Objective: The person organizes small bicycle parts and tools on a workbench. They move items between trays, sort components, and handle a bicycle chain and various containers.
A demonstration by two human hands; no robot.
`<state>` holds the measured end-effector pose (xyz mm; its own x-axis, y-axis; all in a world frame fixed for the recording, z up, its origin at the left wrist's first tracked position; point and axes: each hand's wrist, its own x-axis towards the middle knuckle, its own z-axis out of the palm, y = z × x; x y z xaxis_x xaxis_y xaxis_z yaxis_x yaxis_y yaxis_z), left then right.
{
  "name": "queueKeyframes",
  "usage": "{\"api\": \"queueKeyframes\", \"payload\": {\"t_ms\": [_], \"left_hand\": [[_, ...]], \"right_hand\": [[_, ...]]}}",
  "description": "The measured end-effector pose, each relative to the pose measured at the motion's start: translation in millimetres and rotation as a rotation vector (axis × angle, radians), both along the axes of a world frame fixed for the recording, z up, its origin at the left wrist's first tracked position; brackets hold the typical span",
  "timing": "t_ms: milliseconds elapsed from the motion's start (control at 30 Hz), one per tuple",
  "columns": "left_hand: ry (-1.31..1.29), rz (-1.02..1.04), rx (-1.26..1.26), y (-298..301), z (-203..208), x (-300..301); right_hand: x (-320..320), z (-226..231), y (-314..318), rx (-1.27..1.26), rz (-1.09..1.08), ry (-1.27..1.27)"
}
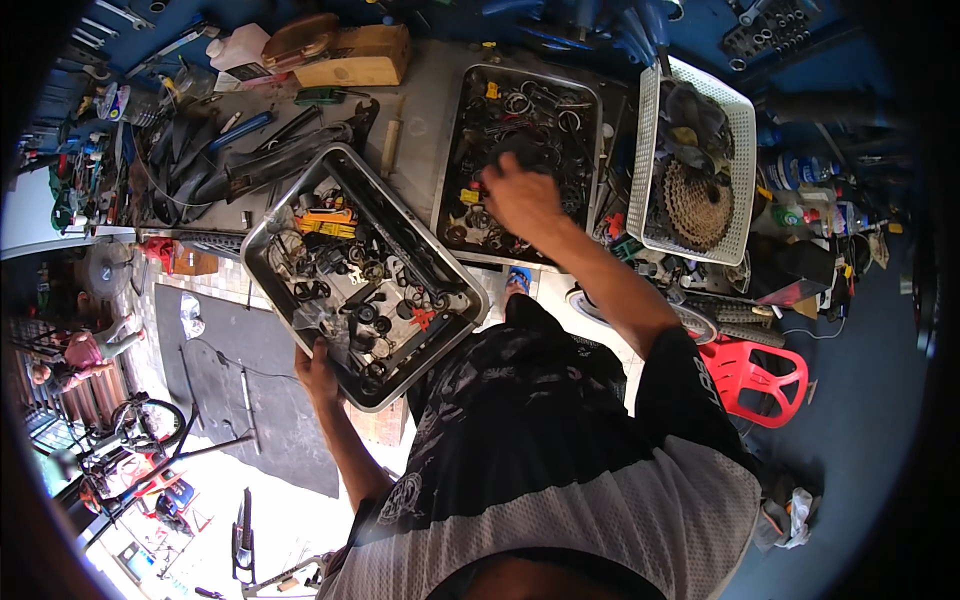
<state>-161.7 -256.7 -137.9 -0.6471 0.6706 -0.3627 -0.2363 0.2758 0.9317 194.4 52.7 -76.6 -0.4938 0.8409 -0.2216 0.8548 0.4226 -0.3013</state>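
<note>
My left hand (pixel 318 376) grips the lower left edge of a metal tray (pixel 262 283), thumb over its rim. The tray is tilted at an angle to the bench, its near corner close to my body. Inside lie small bicycle parts, among them a red star-shaped piece (pixel 423 319), yellow-orange pieces (pixel 327 222) and black rings. My right hand (pixel 522 200) reaches into a second metal tray (pixel 598 130) of dark, greasy small parts and rings. Its fingers are curled down among the parts, beside a dark piece; what they hold is hidden.
A white plastic basket (pixel 648 150) with a large cassette sprocket (pixel 697 206) stands right of the second tray. Tools, a wrench (pixel 362 118) and a cardboard box (pixel 352 56) lie on the bench (pixel 425 110). A red plastic chair (pixel 757 380) is at right; a person (pixel 85 352) is far left.
</note>
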Motion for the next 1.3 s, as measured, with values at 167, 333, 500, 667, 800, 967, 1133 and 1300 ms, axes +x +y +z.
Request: {"api": "queueKeyframes", "payload": {"t_ms": [167,333,500,667,800,967,1133,1300], "left_hand": [[-0.006,0.012,-0.085,4,7,3],[0.016,0.029,-0.064,23,14,13],[0.051,-0.012,-0.086,13,5,5],[0.033,0.022,-0.042,9,-5,4],[0.019,0.007,-0.025,14,1,5],[0.052,0.019,-0.056,19,9,9],[0.036,-0.003,-0.032,12,0,4],[0.072,0.002,-0.017,12,-5,3]], "right_hand": [[29,35,51,0.088,-0.06,0.056],[-2,23,69,0.069,0.152,-0.132],[24,8,35,0.061,0.293,-0.113],[51,19,27,-0.068,0.292,-0.071],[26,26,65,0.054,0.038,0.033],[-11,7,85,-0.043,0.01,-0.115],[5,22,31,-0.154,0.173,-0.119],[43,32,37,-0.191,0.068,0.116]]}}
